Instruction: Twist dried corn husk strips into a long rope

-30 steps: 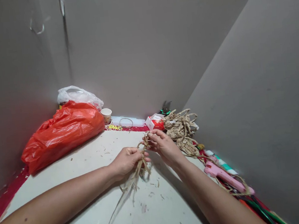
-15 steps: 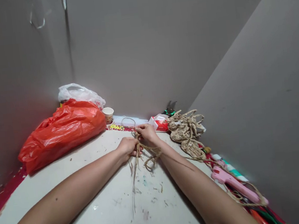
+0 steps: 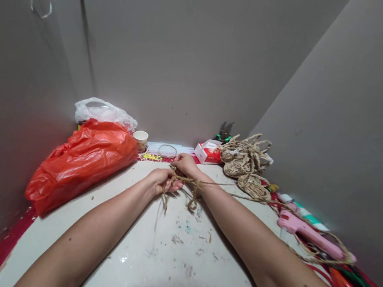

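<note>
Okay so, left hand [image 3: 164,180] half curled, lightly gripping tan straw cord [image 3: 186,179]; right hand [image 3: 184,164] bunched tighter, fingertips pinching same cord. Cord's between both hands over white tabletop [image 3: 139,264], loose bits dangling.

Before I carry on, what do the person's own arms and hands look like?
The left arm and right arm are bare: no sleeve, watch or bracelet shows. The left hand and right hand wear no gloves; I cannot tell about rings. The left arm has a small spot.
</note>
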### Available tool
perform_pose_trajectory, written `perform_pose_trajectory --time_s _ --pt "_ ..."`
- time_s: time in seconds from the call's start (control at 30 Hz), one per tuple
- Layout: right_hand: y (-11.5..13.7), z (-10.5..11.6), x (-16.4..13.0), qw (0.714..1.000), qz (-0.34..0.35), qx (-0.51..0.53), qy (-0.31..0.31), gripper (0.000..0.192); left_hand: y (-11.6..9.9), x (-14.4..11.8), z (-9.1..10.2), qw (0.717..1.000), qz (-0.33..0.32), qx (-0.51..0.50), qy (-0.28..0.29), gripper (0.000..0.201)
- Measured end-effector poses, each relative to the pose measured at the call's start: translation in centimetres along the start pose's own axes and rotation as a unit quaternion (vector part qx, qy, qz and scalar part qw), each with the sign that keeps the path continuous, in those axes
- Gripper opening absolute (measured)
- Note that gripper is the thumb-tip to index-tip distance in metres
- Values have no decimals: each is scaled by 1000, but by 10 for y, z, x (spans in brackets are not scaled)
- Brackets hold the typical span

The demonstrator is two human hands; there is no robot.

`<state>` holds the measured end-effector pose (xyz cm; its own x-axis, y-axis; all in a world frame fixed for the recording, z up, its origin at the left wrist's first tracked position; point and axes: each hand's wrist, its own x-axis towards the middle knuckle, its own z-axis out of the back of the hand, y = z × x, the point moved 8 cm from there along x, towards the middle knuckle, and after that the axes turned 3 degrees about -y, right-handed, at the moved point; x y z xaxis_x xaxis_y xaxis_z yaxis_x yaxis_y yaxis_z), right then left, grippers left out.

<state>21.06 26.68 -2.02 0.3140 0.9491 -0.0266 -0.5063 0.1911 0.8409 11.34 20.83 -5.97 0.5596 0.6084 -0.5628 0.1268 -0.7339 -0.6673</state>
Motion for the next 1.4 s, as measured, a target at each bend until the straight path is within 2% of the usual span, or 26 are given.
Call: perform_pose_trajectory --time_s 0.13,0.23,0.27,0.37,0.43,0.53,0.67,0.8,0.9,0.97,1.03,1.1,1.13,1.17,1.2,1.23,1.27,1.33,1.4 --pt "1 -1 -24 996 -28 32 80 6 0 -12 4 997 -12 65 -32 13" --pt "-3 6 -55 985 -50 74 151 24 -2 -17 1 996 -29 84 -26 14" --pt "-5 7 -69 975 -63 96 193 30 -2 -18 1 995 -32 91 -25 14" --pt "-8 11 -117 914 -105 172 353 38 -5 -21 1 992 -42 113 -33 18" --pt "-7 23 -142 889 -107 190 403 36 -6 -22 1 990 -43 129 -37 22" --pt "-5 47 -159 889 -101 193 403 39 -7 -23 2 990 -33 135 -35 24" --pt "-11 79 -161 912 -91 139 375 51 -8 -23 5 992 -18 119 -28 18" --pt "-31 134 -130 958 -72 23 276 63 -9 -22 8 996 8 85 -17 10" --pt "-52 173 -98 977 -49 -28 207 60 -9 -23 7 997 20 71 6 14" --pt "-61 188 -82 984 -17 -72 163 57 -10 -24 4 997 22 72 19 16" --pt "-66 188 -77 977 -5 -149 156 55 -10 -26 2 996 22 86 25 18" --pt "-55 182 -82 963 12 -235 132 49 -9 -28 0 993 24 110 27 20" --pt "-40 180 -88 959 35 -266 95 44 -8 -29 0 992 25 121 25 22" --pt "-17 180 -96 957 77 -277 31 38 -8 -29 0 991 25 130 22 23" --pt "9 180 -106 955 125 -266 -45 34 -8 -29 0 990 24 137 19 23" --pt "34 173 -117 955 169 -231 -80 31 -8 -28 1 990 20 142 18 23" --pt "56 161 -126 960 207 -174 -77 26 -9 -28 1 989 15 145 17 23" --pt "83 120 -131 969 233 -73 17 19 -9 -27 0 988 12 151 20 23" --pt "88 78 -123 969 217 -78 87 14 -8 -27 1 987 18 158 24 24"
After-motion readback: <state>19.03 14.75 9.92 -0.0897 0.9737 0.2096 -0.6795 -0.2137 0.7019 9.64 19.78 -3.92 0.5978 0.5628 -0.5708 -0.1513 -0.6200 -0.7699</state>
